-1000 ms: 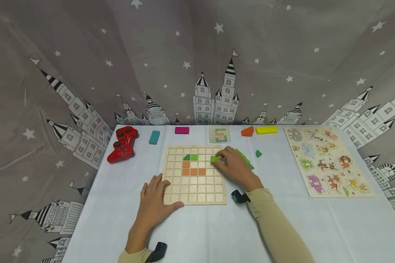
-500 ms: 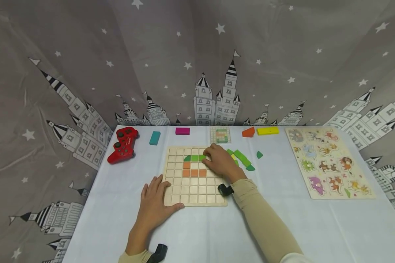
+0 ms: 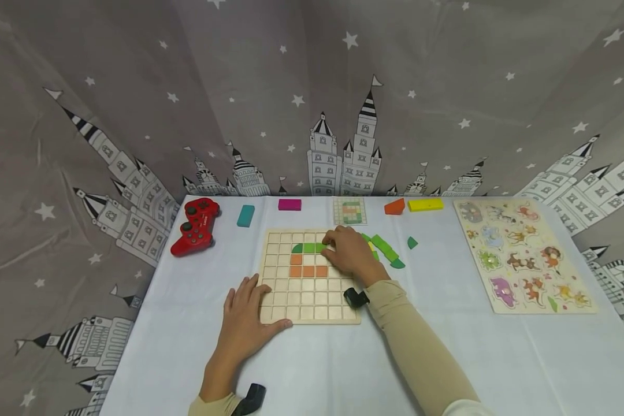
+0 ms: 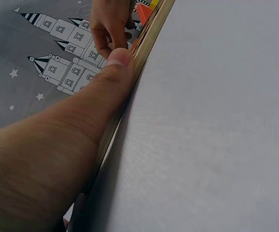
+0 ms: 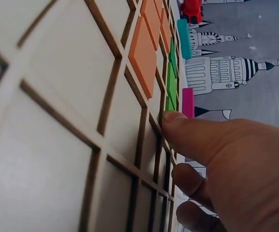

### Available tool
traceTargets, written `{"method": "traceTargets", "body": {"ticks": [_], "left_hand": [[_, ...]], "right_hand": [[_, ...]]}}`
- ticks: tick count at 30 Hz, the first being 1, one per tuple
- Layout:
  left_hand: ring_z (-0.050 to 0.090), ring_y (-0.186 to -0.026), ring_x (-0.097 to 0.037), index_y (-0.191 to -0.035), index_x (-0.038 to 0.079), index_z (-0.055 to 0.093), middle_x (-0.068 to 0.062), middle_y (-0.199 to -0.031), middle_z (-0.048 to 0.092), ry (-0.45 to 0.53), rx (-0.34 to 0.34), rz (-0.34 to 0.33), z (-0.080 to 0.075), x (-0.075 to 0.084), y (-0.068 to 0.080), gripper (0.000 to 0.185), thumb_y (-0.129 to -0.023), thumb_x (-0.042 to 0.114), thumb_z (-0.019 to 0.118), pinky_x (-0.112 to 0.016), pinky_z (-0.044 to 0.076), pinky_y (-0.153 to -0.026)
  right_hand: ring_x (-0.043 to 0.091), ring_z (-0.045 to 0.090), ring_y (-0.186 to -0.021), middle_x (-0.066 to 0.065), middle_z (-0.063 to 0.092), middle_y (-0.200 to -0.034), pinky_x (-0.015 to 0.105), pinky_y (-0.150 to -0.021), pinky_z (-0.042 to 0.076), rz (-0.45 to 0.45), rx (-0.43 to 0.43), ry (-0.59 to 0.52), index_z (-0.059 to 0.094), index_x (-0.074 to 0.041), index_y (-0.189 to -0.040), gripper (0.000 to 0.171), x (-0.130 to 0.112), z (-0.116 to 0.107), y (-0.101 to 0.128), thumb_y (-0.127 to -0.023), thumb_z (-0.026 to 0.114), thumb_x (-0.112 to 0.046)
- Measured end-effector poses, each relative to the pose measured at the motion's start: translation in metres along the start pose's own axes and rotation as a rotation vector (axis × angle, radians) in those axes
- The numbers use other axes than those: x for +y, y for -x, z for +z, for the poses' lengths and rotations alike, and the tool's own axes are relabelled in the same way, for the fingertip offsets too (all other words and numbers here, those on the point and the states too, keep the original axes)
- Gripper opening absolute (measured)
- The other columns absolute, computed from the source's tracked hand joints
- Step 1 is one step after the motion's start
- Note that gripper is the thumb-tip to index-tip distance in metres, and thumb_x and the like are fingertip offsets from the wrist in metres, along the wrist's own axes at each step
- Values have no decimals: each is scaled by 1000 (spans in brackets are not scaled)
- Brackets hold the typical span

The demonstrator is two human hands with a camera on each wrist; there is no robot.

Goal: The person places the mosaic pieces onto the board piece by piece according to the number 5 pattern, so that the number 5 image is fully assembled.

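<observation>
A wooden grid board [image 3: 307, 297] lies on the white table. Its cells bear several orange square tiles [image 3: 308, 271], a dark green quarter-round tile [image 3: 297, 248] and a light green square tile [image 3: 309, 248]. At the right end of that green row, my right hand [image 3: 352, 252] pinches another light green square tile [image 3: 320, 248], down at its cell. The right wrist view shows the thumb [image 5: 197, 133] against this tile; its far side is hidden. My left hand [image 3: 244, 323] rests spread on the board's left and front edges, its thumb [image 4: 105, 82] along the rim.
Loose green pieces [image 3: 386, 247] lie right of the board, partly behind my hand. A pattern card [image 3: 350, 221], coloured blocks and a red game controller [image 3: 196, 226] stand further back. An animal puzzle board [image 3: 525, 260] lies at the right.
My right hand has carried the light green square tile leftward from the board's right edge to the green row. During the last half second it has barely moved. My left hand stays put.
</observation>
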State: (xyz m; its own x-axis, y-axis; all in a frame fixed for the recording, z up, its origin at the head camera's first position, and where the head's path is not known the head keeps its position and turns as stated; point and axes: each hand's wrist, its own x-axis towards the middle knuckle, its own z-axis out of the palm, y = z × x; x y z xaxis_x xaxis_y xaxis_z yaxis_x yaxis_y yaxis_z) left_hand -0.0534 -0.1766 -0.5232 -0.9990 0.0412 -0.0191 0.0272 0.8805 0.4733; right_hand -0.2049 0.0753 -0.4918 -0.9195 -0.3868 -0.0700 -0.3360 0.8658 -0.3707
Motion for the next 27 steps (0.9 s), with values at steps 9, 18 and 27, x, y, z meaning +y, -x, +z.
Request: {"method": "traceTargets", "body": {"ticks": [9,18,27], "left_hand": [[23,-154,-43,-132,11,55,-20,-162,35,-7,11,0,3,3,-1,91,-69,71,80,-68,13,-122],[21,-155,-42,-134,12,55,-18,-163,34,-11,-2,-20,5,3,-2,92,-69,71,81,-67,11,-123],[20,-156,-41,-135,12,54,-18,-164,33,-8,-19,-24,1,2,-1,92,-69,71,81,-66,9,-124]], "right_hand": [[21,60,-99,1,67,-105,39,-88,53,21,37,7,75,-23,-116,28,5,-3,1,-96,70,-42],[19,56,-90,1,66,-96,36,-80,49,36,101,-78,76,-23,-115,27,8,4,7,-94,72,-41],[21,58,-94,3,68,-102,38,-83,51,64,130,-105,77,-20,-116,26,10,1,14,-95,72,-36]]}}
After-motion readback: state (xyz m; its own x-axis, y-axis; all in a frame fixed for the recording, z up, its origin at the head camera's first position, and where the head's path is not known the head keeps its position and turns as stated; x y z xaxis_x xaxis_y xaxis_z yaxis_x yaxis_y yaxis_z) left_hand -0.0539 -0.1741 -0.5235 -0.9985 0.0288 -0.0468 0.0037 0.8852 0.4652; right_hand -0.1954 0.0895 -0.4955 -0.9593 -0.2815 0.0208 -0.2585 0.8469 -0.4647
